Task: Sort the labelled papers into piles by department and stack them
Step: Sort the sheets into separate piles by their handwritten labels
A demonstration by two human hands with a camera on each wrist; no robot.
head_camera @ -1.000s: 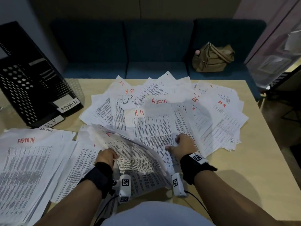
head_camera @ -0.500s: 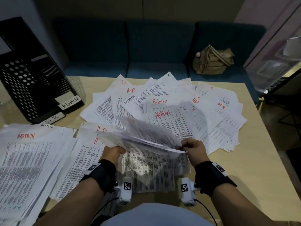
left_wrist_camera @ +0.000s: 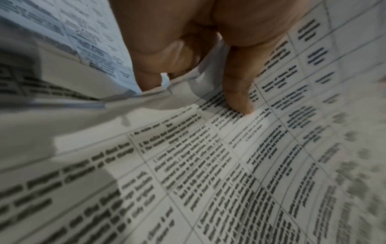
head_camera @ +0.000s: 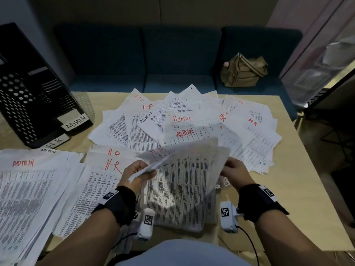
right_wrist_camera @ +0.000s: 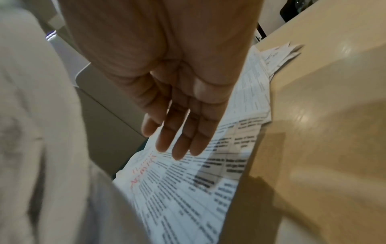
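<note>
Pale wooden table (head_camera: 299, 169), dark blue sofa (head_camera: 172, 60) behind, strewn with white printed papers (head_camera: 255, 135).
Left hand (head_camera: 137, 174) pinching lifted printed sheets (head_camera: 184, 181); right-wrist view alone showing right hand (right_wrist_camera: 177, 99), fingers straight, together.

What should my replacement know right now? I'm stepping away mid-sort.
Left hand grips a lifted sheaf of sheets by its left edge; its label is hard to read.
Right hand is open, fingers straight at the sheaf's right edge.
Done: an ADMIN pile at the left, an HR pile beside it.
Left: the mixed fan of Admin and HR sheets mid-table; then stack. The black tray rack carries ADMIN and HR tags.
</note>
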